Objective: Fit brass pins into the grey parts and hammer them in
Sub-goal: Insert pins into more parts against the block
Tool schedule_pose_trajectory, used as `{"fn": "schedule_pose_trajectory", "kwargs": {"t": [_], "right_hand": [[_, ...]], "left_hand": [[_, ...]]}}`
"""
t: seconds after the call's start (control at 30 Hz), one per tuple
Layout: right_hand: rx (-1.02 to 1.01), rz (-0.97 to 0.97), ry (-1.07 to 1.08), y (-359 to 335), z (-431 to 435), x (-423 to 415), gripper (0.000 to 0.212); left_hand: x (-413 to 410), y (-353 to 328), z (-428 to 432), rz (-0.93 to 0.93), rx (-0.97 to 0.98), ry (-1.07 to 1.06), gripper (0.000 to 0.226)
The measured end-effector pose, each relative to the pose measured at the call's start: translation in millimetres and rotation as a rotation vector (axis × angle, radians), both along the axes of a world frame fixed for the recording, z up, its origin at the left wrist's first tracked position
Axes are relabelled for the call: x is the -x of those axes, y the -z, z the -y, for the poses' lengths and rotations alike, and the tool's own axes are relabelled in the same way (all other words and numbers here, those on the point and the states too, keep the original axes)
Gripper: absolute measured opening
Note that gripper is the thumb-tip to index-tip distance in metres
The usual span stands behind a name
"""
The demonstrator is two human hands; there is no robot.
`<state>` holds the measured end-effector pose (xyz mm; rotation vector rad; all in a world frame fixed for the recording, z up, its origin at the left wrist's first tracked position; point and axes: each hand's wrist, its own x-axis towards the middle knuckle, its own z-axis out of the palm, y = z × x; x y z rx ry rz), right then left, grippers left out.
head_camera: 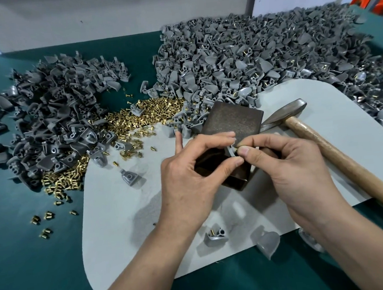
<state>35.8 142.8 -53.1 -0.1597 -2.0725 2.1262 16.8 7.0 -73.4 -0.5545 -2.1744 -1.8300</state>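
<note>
Your left hand point(188, 174) pinches a grey part point(230, 153) in its grip above the dark metal block point(232, 121), while your right hand point(298, 169) pinches a brass pin point(237, 149) against it. The hammer point(336, 155) lies just right of the block.

no readable text, labels, brands or numbers on any part, tool or surface
</note>
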Motion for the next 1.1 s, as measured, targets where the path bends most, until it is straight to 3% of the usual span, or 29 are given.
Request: {"fn": "schedule_pose_trajectory", "kwargs": {"t": [0.27, 0.6, 0.73, 1.1], "right_hand": [[0.035, 0.018, 0.001, -2.6, 1.5, 0.4, 0.018], [-0.063, 0.024, 0.007, -1.9, -0.7, 1.3, 0.018], [-0.025, 0.039, -0.008, -3.5, -0.2, 1.4, 0.009], [0.003, 0.107, -0.112, -7.2, -7.4, 5.5, 0.013]], "left_hand": [[0.1, 0.1, 0.5, 0.009, -0.017, 0.008, 0.025], [0.5, 3.6, -0.4, 0.031, -0.046, -0.008, 0.023], [-0.4, 3.8, -1.0, 0.072, -0.087, 0.008, 0.021], [-1.1, 3.5, -0.3, 0.105, -0.119, 0.012, 0.021]]}}
